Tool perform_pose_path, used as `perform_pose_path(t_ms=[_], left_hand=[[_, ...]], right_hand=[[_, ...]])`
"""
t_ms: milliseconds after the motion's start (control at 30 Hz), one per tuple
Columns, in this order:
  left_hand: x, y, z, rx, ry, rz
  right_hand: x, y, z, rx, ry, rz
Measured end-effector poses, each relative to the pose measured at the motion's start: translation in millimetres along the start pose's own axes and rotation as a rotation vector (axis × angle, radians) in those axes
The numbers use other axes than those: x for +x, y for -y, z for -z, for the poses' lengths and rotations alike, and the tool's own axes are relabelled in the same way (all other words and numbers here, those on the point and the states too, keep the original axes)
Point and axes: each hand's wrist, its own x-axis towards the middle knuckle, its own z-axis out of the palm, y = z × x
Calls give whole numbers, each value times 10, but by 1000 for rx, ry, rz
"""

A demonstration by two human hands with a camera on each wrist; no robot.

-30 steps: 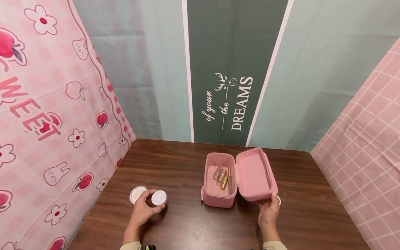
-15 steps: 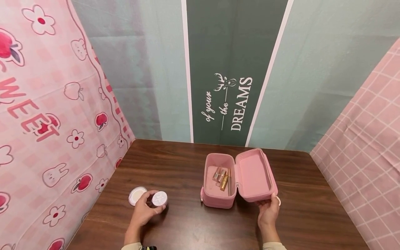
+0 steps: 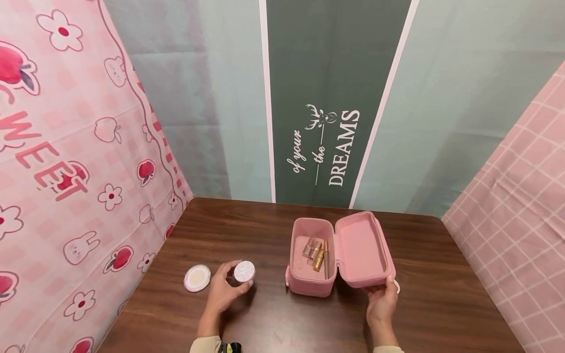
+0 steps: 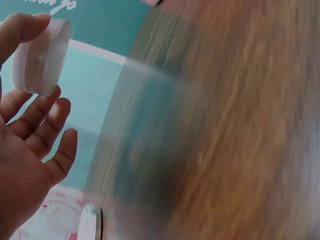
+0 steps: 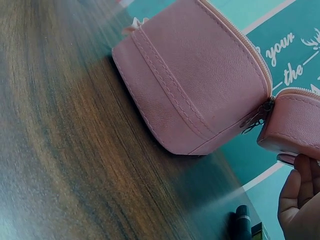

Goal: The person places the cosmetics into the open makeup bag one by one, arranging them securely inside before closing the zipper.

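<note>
My left hand [image 3: 224, 290] pinches a small round jar [image 3: 244, 271] with a pale star-patterned lid, thumb on one side and fingers on the other. In the left wrist view, the jar [image 4: 42, 57] sits tilted on edge between thumb and fingertips. An unzipped pink cosmetic case [image 3: 310, 287] stands right of that hand. Inside lie several small cosmetic tubes, among them a gold tube [image 3: 319, 260]. My right hand [image 3: 382, 305] grips the near edge of the case's swung-back lid [image 3: 364, 250]. The right wrist view shows the case's outer side [image 5: 190, 80] and my right fingers [image 5: 304, 182] under the lid's edge.
A round disc [image 3: 197, 277] with a cream centre and clear rim lies on the brown wooden table [image 3: 247, 225], left of my left hand. A dark tube [image 5: 242, 222] shows low in the right wrist view. Printed fabric [image 3: 212, 122] hangs around the table.
My left hand has moved right with the jar, away from the round disc, toward the case. The right hand still holds the lid in nearly the same place.
</note>
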Motion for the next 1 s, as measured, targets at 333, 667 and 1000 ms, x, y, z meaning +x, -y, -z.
perform_pose_path(t_ms=[333, 667, 1000], left_hand=[[101, -134, -137, 7, -9, -18], [176, -356, -196, 48, 54, 123], [233, -562, -274, -1, 95, 170]], right_hand=[[-4, 19, -23, 13, 8, -9], [-26, 17, -14, -23, 36, 24], [-1, -8, 9, -46, 18, 19]])
